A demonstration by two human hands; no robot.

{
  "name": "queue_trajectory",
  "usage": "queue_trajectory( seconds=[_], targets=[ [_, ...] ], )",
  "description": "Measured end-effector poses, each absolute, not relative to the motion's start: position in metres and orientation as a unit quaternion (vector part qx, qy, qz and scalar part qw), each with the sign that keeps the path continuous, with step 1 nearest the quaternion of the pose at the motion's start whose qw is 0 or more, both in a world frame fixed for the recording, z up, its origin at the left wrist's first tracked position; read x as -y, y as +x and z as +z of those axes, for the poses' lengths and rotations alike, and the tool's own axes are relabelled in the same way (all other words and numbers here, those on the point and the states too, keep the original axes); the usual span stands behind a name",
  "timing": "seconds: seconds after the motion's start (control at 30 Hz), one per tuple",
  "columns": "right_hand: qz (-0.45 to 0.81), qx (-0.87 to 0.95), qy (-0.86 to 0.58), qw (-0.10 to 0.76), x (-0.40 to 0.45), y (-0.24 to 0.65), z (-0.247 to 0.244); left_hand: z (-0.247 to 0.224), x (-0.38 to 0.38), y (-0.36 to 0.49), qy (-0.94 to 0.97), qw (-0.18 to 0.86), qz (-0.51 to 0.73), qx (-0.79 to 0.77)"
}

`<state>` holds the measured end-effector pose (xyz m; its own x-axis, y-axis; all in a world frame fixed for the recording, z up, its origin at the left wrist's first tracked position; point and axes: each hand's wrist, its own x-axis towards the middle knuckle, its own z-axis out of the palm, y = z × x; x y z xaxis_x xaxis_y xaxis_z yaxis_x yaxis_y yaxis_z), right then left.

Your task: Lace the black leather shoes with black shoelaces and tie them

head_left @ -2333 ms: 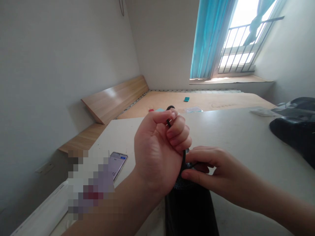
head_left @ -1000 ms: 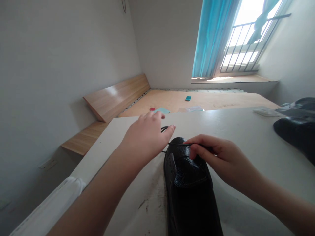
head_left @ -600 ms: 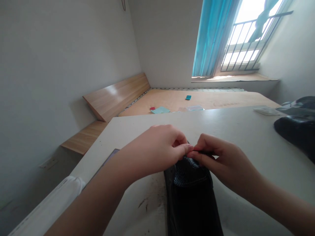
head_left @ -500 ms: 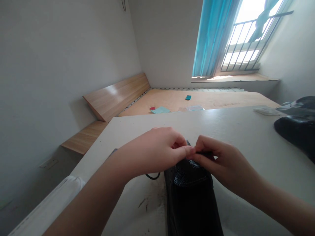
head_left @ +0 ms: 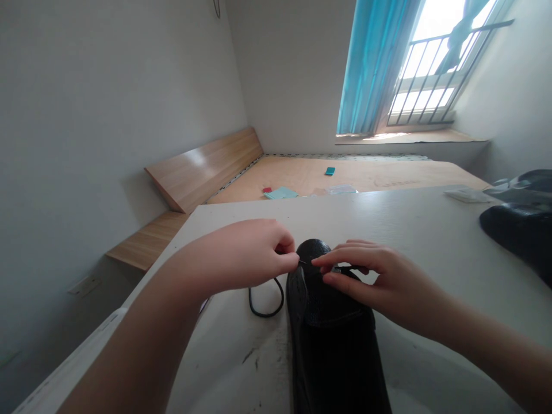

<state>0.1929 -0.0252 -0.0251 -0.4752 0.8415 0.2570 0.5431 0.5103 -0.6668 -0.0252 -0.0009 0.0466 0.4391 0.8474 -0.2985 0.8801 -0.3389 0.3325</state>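
A black leather shoe stands on the white table in front of me, its tongue pointing away. My left hand is at the shoe's left side, thumb and forefinger pinched on the thin tip of a black shoelace. The lace hangs below that hand in a loop beside the shoe. On the other side, my right hand has its thumb and fingers around the shoe's right upper flap, beside the tongue. A small dark piece shows between those fingers; the holes are hidden.
Another black shoe lies at the right on the white table, by a clear plastic packet. Beyond the table is a wooden bed board holding a pale green cloth-like piece and a small teal item.
My hands were together over the tongue and have come apart. The left hand moved left with the lace tip, and the right hand's fingers have loosened and spread along the shoe's flap.
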Motion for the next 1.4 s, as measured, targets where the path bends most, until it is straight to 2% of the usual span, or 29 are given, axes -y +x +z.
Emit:
queue_trajectory(
  seconds=[0.1, 0.23, 0.9, 1.17, 1.4],
  targets=[
    [0.25, 0.843, -0.399, 0.261, 0.024, 0.193, -0.027, 0.047, 0.001, -0.029, 0.805, 0.212, -0.106, -0.543],
    [0.24, 0.862, -0.376, 0.243, 0.022, 0.193, -0.028, 0.045, 0.005, -0.024, 0.799, 0.245, -0.16, -0.525],
    [0.22, 0.901, -0.309, 0.211, 0.025, 0.194, -0.024, 0.041, 0.003, -0.015, 0.812, 0.22, -0.172, -0.512],
    [0.223, 0.889, -0.334, 0.221, 0.025, 0.193, -0.024, 0.039, 0.003, -0.014, 0.814, 0.246, -0.176, -0.496],
    [0.214, 0.891, -0.342, 0.208, 0.026, 0.193, -0.023, 0.038, 0.002, -0.011, 0.822, 0.224, -0.145, -0.503]
  ],
)
